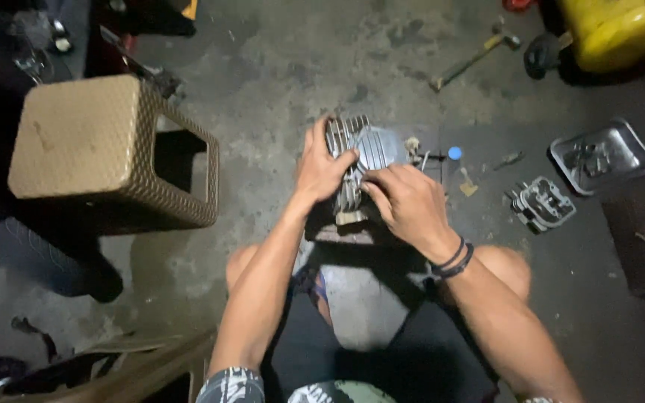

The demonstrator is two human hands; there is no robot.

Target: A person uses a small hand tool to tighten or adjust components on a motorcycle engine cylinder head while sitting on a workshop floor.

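A finned grey metal engine cylinder (371, 145) sits on the concrete floor in front of my knees. My left hand (321, 166) grips its left side, fingers wrapped over the fins. My right hand (406, 201) rests on its lower right part, fingers pressed against the metal; dark bands circle that wrist. What the right fingertips touch is hidden. A small blue cap (455, 153) lies just right of the cylinder.
A tan woven plastic stool (91, 142) stands at left. A cylinder head (540, 203) and a metal tray with small parts (602, 157) lie at right. A hammer (472, 61) and a yellow container (621, 30) are at the back right.
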